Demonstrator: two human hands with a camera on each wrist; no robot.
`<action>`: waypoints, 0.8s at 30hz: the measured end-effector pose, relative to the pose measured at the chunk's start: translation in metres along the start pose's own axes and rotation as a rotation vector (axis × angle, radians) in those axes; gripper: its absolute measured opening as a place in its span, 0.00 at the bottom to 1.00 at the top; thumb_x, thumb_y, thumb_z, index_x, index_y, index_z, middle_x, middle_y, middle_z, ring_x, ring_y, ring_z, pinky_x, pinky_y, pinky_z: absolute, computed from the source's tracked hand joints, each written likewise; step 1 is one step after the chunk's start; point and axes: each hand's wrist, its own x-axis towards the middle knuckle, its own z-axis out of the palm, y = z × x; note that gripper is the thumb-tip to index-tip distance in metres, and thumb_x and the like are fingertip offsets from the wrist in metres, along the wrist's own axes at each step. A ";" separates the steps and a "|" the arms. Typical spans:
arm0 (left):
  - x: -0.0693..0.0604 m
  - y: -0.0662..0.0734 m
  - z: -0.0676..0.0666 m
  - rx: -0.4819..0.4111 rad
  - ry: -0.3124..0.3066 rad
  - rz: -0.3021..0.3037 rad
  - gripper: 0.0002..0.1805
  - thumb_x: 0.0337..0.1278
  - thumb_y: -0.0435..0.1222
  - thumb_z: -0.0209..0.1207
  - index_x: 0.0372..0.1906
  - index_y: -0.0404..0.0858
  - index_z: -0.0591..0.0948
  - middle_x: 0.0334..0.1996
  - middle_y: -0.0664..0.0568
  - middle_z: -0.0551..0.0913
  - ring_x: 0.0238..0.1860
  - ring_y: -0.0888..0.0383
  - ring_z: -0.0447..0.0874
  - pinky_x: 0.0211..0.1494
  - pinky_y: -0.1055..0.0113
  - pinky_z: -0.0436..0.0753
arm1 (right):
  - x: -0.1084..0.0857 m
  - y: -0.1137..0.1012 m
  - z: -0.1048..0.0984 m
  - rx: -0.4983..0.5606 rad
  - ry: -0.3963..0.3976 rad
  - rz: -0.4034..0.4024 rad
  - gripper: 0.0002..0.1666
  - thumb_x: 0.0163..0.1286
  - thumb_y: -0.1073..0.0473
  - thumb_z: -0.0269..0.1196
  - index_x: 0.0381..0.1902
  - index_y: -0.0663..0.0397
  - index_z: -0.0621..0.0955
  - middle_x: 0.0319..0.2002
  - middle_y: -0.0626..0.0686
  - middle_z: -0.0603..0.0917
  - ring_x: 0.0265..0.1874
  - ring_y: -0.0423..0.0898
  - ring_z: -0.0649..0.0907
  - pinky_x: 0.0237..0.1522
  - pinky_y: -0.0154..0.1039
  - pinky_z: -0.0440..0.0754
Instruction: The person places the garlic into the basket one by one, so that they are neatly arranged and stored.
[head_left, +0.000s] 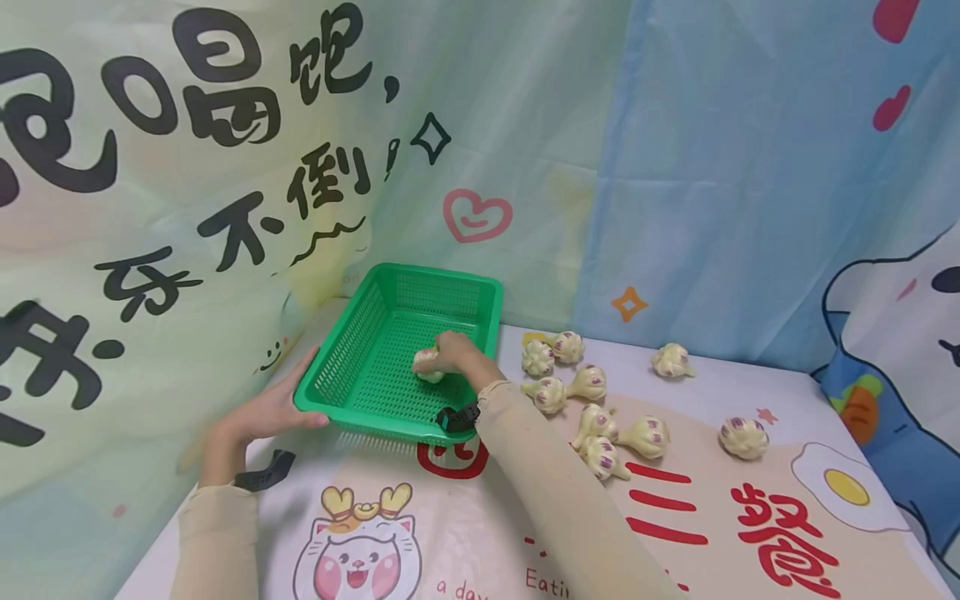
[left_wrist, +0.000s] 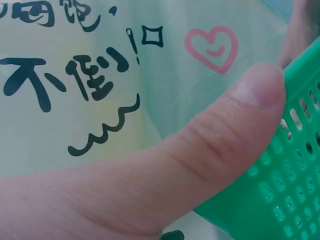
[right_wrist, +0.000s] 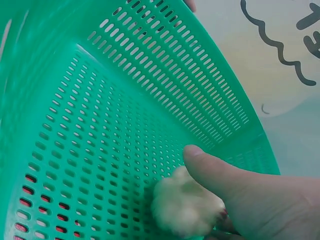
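Nine garlic bulbs [head_left: 588, 382] are lying on the table [head_left: 712, 396] to the right of the green basket [head_left: 375, 425], while a tenth, the held bulb [right_wrist: 175, 210], is sitting within the basket's walls in the right grip [head_left: 455, 354]. Working from a distance, I am reading this as the placing step: the right grip is reaching over the basket's right rim, its thumb and fingers pinching the bulb low inside. The left grip [head_left: 281, 406] is lying spread at the near left corner, its thumb touching the front and its fingers extending along the left side; I am judging it to be steadying the basket. In the right-wrist view the bulb is blurring, so it is perhaps resting on the perforated floor, though I am not managing to confirm contact. In my judgement, the next move is calling for a gentle setting-down, a loosening of the pinch, and a lift clear of the rim before any turn toward the remaining stock. Of that stock, seven bulbs are clustering just beside and in front of the basket's right side, whereas the rear bulb [head_left: 672, 360] and the rightmost bulb [head_left: 744, 437] are lying apart.
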 end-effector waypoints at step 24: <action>0.000 0.005 0.000 0.054 0.007 0.002 0.65 0.45 0.36 0.70 0.75 0.52 0.33 0.74 0.36 0.42 0.69 0.38 0.51 0.65 0.36 0.54 | -0.025 0.000 -0.030 0.124 0.278 -0.194 0.52 0.62 0.38 0.63 0.73 0.59 0.57 0.74 0.56 0.58 0.73 0.51 0.58 0.71 0.45 0.59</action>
